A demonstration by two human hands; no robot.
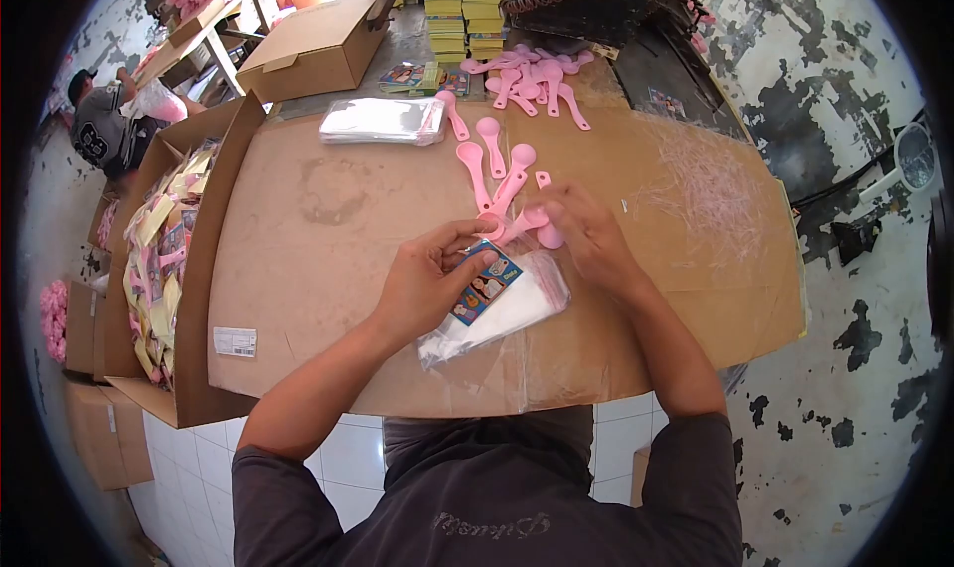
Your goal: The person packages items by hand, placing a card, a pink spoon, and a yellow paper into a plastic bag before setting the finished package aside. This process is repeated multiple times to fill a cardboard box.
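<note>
My left hand (429, 277) is closed, its thumb pressed on a blue printed card (487, 287). Under the card lies a stack of clear plastic bags (532, 294) with a pinkish edge strip. Just past my left fingertips, a pink spoon (519, 226) slants toward my right hand (594, 237). The right hand's fingers are bent together at that spoon's handle end, slightly blurred. Beside them, partly covered by the fingers, is another pink spoon (550, 235). Several loose pink spoons (472, 164) lie beyond both hands.
A pile of pink spoons (537, 78) and yellow-edged card stacks (447, 20) stand at the back. Another bag stack (383, 120) lies on the cardboard-covered table (298, 269). Left is an open carton (194, 353) of filled packets; a person (104, 120) sits beyond. Plastic strips (706, 189) lie right.
</note>
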